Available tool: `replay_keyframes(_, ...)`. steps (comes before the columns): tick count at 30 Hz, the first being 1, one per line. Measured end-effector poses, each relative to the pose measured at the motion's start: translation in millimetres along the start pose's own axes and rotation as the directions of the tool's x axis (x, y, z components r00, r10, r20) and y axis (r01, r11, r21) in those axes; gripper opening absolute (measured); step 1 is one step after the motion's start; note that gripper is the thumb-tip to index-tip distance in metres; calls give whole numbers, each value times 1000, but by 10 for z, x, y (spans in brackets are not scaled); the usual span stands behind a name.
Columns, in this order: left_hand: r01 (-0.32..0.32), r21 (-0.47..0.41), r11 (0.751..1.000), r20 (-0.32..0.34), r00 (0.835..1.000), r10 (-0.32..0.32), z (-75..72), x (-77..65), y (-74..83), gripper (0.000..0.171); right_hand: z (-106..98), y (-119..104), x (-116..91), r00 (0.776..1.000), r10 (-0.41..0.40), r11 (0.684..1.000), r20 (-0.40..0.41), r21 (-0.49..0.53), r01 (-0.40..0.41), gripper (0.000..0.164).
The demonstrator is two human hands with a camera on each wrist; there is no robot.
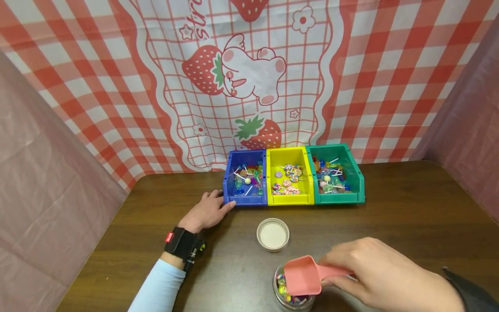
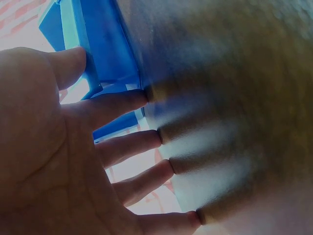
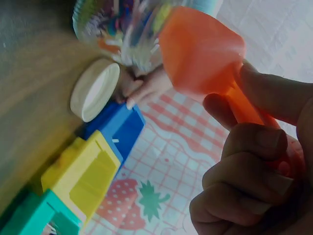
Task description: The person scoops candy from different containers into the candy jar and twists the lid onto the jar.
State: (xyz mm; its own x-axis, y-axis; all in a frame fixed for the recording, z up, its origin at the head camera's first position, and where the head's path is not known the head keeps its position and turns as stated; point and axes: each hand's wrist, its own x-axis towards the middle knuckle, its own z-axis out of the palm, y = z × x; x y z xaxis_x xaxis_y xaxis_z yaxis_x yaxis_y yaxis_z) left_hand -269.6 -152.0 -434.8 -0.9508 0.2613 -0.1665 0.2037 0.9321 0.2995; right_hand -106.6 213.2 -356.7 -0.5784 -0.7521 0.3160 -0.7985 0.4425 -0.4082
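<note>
My right hand grips the handle of a pink scoop over the mouth of a glass jar with colourful candies inside. In the right wrist view, fingers curl round the handle, and the scoop's bowl hides part of the jar. With fingers fairly straight and spread, my left hand rests at the front left corner of the blue bin. The left wrist view has its thumb touching the bin and fingertips on the table. Between jar and bins lies a round white lid.
A yellow bin with swirl candies and a green bin with mixed candies and lollipops adjoin the blue one, which also contains candies. Behind the wooden table hangs a red-and-white checked cloth. Pink cloths hang at both sides.
</note>
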Motion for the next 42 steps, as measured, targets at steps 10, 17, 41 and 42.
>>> replay_keyframes(10,13,2,1000,8,1000,-13,17,1,-14,65,-178,81,23,988,85,996,-131,-27,-89,19)
replay_keyframes(17,13,5,1000,11,1000,-13,24,-13,-22,64,-340,309,101,931,292,953,-221,-17,-303,14)
replay_keyframes(41,-5,3,1000,-6,1000,5,-3,-10,4,63,-414,1240,38,724,627,764,-286,47,-643,43)
replay_keyframes(42,-7,3,1000,-6,1000,7,0,-9,6,63,-410,1267,24,728,628,764,-276,43,-643,43)
